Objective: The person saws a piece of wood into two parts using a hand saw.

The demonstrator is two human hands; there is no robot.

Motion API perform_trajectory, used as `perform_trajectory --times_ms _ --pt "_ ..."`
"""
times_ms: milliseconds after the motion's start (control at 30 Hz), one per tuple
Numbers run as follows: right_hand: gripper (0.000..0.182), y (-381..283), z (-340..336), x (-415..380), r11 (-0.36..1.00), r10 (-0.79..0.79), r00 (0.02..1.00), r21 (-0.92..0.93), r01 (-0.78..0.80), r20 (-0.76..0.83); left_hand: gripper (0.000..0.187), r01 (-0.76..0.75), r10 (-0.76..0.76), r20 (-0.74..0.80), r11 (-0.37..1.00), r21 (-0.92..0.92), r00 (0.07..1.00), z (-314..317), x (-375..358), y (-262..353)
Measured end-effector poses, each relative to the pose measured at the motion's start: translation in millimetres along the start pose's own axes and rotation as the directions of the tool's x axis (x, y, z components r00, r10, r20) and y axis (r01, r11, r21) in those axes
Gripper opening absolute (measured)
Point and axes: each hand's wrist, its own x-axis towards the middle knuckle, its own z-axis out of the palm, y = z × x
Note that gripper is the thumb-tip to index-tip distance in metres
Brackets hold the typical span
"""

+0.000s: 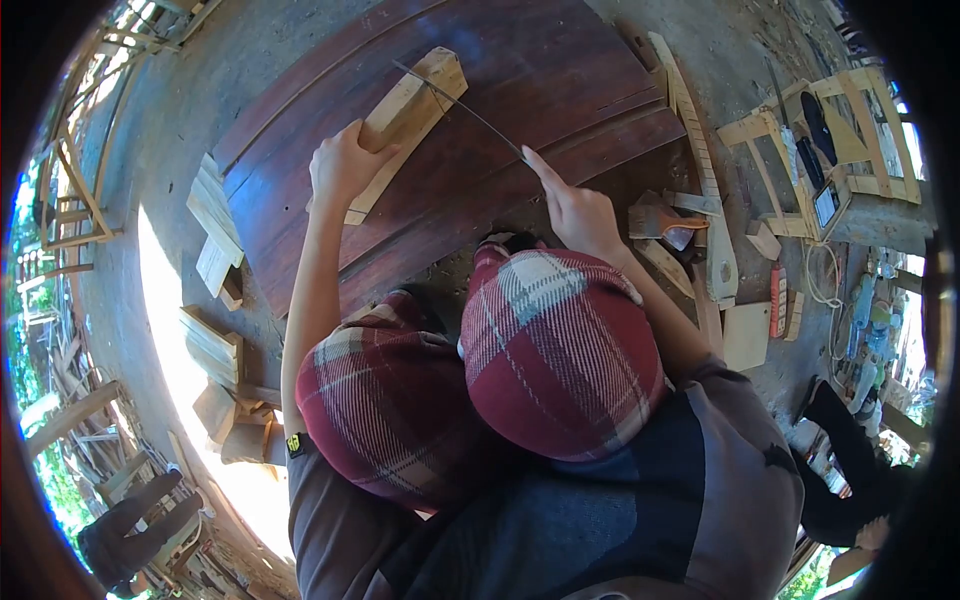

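A pale, squared block of wood lies at a slant on a dark reddish-brown wooden panel. My left hand is clamped over the block's left side at mid-length, thumb across its top. In my right hand is a saw, gripped with the index finger stretched along it. Its thin blade appears edge-on and runs across the block near the far end. The saw's handle is hidden inside the right hand. A dark line crosses the block close to its near end.
My knees in plaid cloth flank the near edge. On the right lie a long pale wood strip, a hand plane, a red-labelled box and a wooden frame. Offcuts sit left. Another person's dark-clothed legs show lower right.
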Motion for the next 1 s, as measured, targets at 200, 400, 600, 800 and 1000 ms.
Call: perform_trajectory --times_ms 200,400,600,800,1000 --pt "0.062 -19.9 -6.2 15.0 1.0 0.024 1.0 -0.008 -0.024 0.006 0.052 -0.103 0.103 -0.073 0.995 0.001 0.992 7.8 -1.8 -5.4" --pt "0.06 -44.8 25.2 113.1 0.998 -0.064 0.996 0.01 0.065 -0.061 0.048 -0.04 0.04 -0.014 0.999 0.008 0.999 2.0 -4.0 2.8" --pt "0.063 -38.2 23.4 86.5 0.999 -0.029 0.999 -0.016 0.029 -0.021 0.045 -0.045 0.045 -0.008 0.999 0.017 0.999 2.5 -0.2 -0.7" --pt "0.065 -22.8 4.4 17.6 1.0 -0.004 1.0 -0.016 0.005 0.025 0.042 -0.074 0.073 -0.028 0.997 -0.035 0.997 2.9 -3.3 -2.7" --pt "0.063 -45.0 5.0 86.3 0.997 -0.043 0.999 -0.061 0.043 0.014 0.039 -0.122 0.115 -0.106 0.991 -0.06 0.988 10.5 -1.5 -7.8"
